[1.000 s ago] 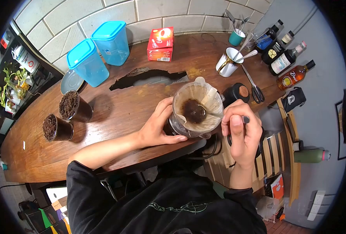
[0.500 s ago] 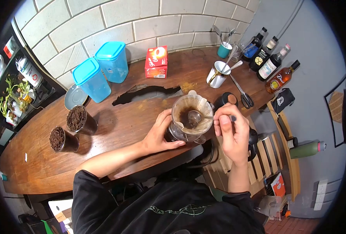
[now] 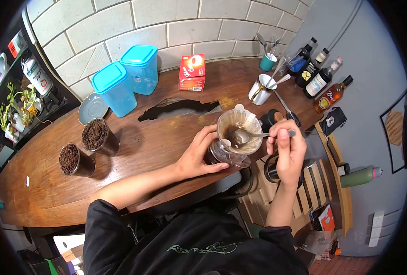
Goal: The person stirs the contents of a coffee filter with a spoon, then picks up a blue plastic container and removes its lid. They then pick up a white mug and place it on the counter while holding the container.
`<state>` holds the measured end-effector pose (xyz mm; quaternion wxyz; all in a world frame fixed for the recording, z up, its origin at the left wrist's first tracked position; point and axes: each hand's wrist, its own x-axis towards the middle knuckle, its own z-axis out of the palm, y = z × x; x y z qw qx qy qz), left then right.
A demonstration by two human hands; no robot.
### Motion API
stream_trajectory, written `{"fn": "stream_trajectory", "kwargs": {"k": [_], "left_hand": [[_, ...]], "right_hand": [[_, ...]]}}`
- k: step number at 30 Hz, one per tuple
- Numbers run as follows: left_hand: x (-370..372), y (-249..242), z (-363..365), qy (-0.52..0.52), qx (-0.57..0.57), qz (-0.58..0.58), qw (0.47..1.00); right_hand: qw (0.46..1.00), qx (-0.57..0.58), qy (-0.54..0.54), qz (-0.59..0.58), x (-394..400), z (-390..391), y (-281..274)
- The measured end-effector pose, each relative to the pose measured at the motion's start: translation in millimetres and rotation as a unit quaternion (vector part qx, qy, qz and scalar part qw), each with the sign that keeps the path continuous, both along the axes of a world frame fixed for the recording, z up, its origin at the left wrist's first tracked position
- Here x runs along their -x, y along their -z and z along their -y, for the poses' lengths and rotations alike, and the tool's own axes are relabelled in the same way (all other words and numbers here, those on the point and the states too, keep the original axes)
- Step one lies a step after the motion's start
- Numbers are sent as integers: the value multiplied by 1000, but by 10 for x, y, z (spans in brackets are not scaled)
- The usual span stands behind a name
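My left hand (image 3: 199, 155) is closed around the side of a glass coffee server (image 3: 231, 158) near the table's front edge. On top of the server sits a clear dripper lined with a paper filter (image 3: 250, 123). Wet brown coffee shows inside the filter. Pinched in my right hand (image 3: 289, 149), to the right of the dripper, is the handle of a metal spoon (image 3: 243, 136). Its bowl is inside the filter, over the coffee. My left fingertips are partly hidden behind the server.
Two glasses of dark grounds (image 3: 94, 134) stand at left on the wooden table (image 3: 43, 192). Behind are blue-lidded containers (image 3: 141, 68), a red box (image 3: 192, 72) and a hole (image 3: 180, 109) in the tabletop. A white mug (image 3: 261, 91), scissors (image 3: 291, 114) and bottles (image 3: 320, 82) are at right.
The spoon's bowl has tilted and now shows more clearly inside the filter. My right hand has shifted a little right. The whole view has also shifted slightly; my left hand keeps its hold.
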<state>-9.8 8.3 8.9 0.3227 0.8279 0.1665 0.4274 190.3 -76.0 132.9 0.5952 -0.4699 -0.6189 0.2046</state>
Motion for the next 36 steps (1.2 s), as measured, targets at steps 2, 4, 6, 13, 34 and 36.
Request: {"fn": "stream_trajectory", "kwargs": {"k": [2,4,6,13,34,36], "left_hand": [[1,3,6,2,5,-4,1000],[-5,-16,11,3,9,-6,1000],[-13,-36,34,-6,31,12,999],[-19,-25,23,-4,23,18,1000],[-14,-29,30,-8,30,12,999],[-14,-36,25,-2,33,9,999]], "right_hand": [[999,18,14,27,11,-12,-27],[998,-1,15,66,20,-22,-18],[997,-6,14,81,29,-8,-21],[999,-1,6,46,86,-15,-37],[996,43,6,79,34,-8,-89],[996,52,-7,74,34,0,-129]]}}
